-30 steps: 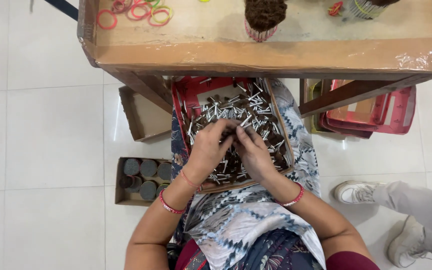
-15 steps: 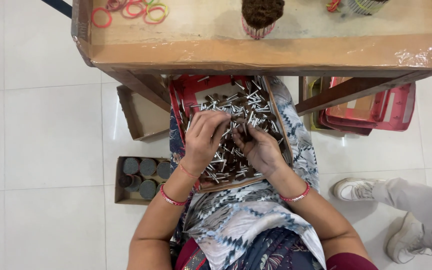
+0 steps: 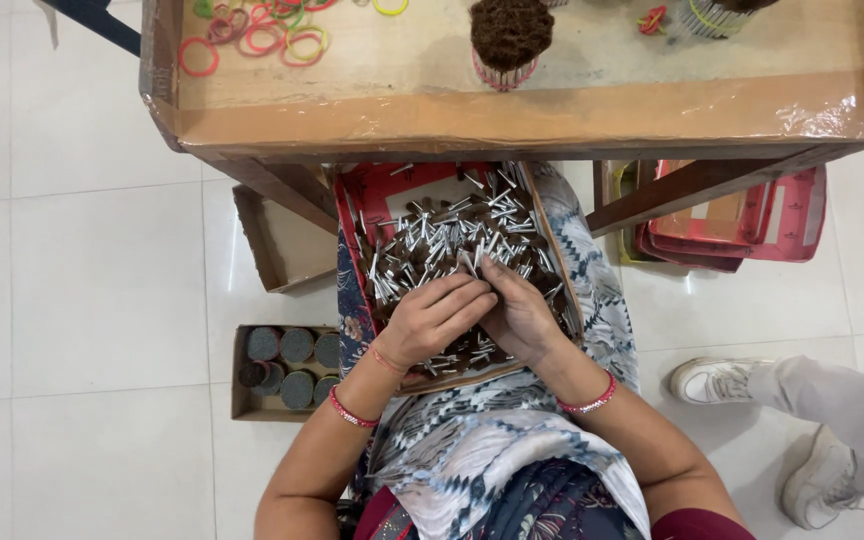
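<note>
White floor tiles are surrounding a seated person whose lap is carrying a red tray (image 3: 354,215) of small silver sticks (image 3: 442,240). Left hand (image 3: 437,318) and right hand (image 3: 519,315) are curling together, gathering sticks; even pressure should be keeping them aligned. A brown carton of grey-topped bundles (image 3: 287,360) is lying left; pink boxes (image 3: 752,215) right.

We have drawn our left hand (image 3: 435,318) and right hand (image 3: 519,314) back down the lap tray (image 3: 352,215) toward us, fingers now pressed together over the near silver-stemmed pieces (image 3: 442,240), uncovering more above.
</note>
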